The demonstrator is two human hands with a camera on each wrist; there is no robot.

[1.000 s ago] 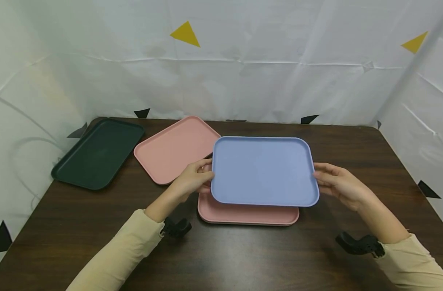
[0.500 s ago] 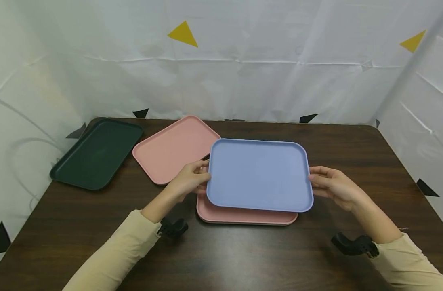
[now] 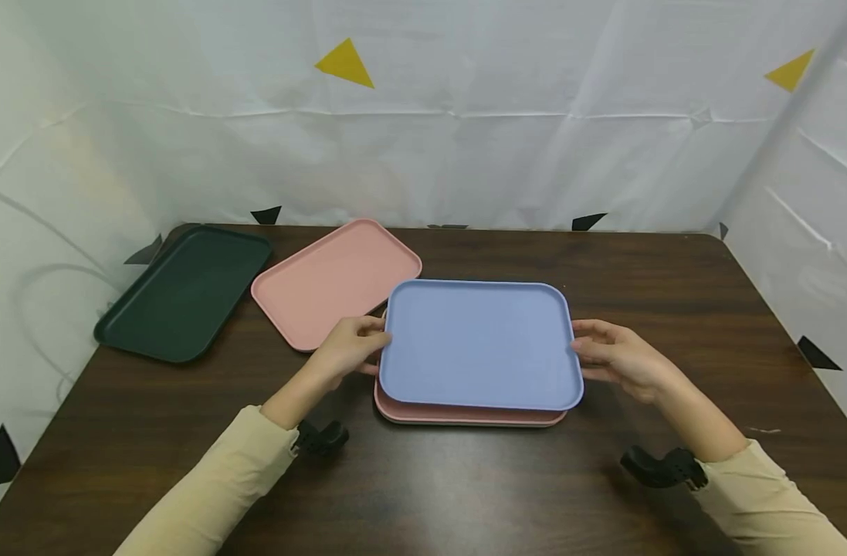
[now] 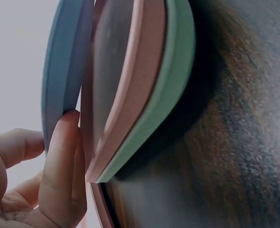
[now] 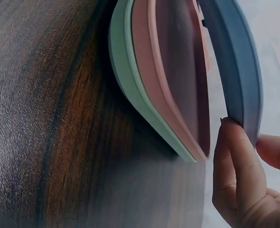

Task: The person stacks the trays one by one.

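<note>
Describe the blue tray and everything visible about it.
The blue tray is a rectangle with rounded corners and a low raised rim, matte and plastic-looking, with nothing in it. The left hand grips its left short edge and the right hand its right one. It is held roughly level just above a pink tray, with a gap visible between them in both wrist views; that pink tray lies on a green tray on the dark wooden table.

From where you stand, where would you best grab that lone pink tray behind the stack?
Probably at the two short ends of the pink tray, one hand from each side. It lies flat on the table with a raised rim all round, and it is wide. Its near right corner sits close to the blue tray.
</note>
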